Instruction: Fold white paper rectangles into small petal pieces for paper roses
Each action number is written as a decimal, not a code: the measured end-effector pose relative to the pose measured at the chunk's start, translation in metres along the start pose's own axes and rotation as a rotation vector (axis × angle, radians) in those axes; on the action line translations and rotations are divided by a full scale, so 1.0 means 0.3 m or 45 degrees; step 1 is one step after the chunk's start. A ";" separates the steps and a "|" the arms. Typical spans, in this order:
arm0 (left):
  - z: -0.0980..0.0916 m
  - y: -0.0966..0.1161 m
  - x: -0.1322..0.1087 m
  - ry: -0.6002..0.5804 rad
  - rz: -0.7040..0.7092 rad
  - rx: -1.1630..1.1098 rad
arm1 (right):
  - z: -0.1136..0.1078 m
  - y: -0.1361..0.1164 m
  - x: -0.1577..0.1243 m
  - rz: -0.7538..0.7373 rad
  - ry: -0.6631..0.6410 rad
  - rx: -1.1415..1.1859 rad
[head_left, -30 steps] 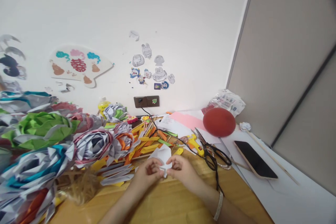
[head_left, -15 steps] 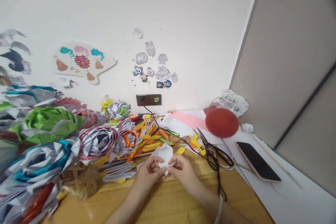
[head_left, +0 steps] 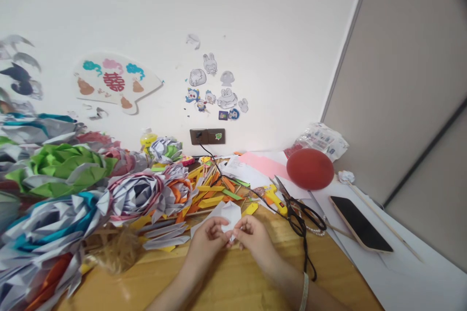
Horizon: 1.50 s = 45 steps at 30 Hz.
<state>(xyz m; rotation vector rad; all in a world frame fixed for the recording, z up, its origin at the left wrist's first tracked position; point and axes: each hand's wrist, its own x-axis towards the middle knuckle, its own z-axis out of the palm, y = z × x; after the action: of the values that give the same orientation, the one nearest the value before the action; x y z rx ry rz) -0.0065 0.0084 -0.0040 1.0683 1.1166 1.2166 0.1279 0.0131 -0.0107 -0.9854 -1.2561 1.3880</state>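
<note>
Head view: from where I stand, left hand (head_left: 207, 243) and right hand (head_left: 256, 239) nearly meet at the front of the wooden bench (head_left: 233, 284), both pinching the lower end of a small folded white paper (head_left: 231, 213) between thumb and fingers. Paper's wider end points away from the person, toward the wall; exact folds at the fingertips too small to make out. Bracelet (head_left: 304, 291) on the right wrist. Just beyond the paper, loose pile of yellow, orange and green folded strips (head_left: 211, 202); white folded strips (head_left: 166, 236) left of the left hand. Clear plastic bag (head_left: 115, 251) farther left, next to big paper flowers (head_left: 62, 167) heaped along that side. Right of the right hand: black-handled scissors (head_left: 289, 202), blades pointing at the wall, yellow glue gun (head_left: 276, 199) just beside them. Red oval object (head_left: 310, 169) behind those, pink sheet (head_left: 262, 166) to its left. Phone (head_left: 361, 223) lies face up on white sheets (head_left: 412, 279), far right, thin stick (head_left: 386, 222) alongside. Black cable (head_left: 219, 170) runs down from the wall socket (head_left: 207, 136).
</note>
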 end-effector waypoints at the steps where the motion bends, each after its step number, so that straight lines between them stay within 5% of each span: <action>1: 0.000 0.003 -0.002 -0.017 -0.001 -0.001 | 0.002 0.001 0.000 -0.006 0.009 0.003; 14: 0.012 0.014 -0.015 0.094 -0.006 -0.234 | 0.033 0.000 -0.030 -0.086 -0.164 0.009; 30: -0.028 -0.020 0.019 -0.068 0.141 -0.058 | 0.021 0.002 -0.028 -0.078 -0.280 0.026; 45: -0.003 -0.004 0.000 -0.244 0.131 -0.145 | 0.004 -0.011 -0.022 -0.078 -0.135 0.027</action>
<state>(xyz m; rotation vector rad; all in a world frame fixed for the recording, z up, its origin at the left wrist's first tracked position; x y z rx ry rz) -0.0071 0.0084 -0.0055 1.1401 0.8451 1.2153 0.1285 0.0065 -0.0076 -0.8613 -1.3358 1.4182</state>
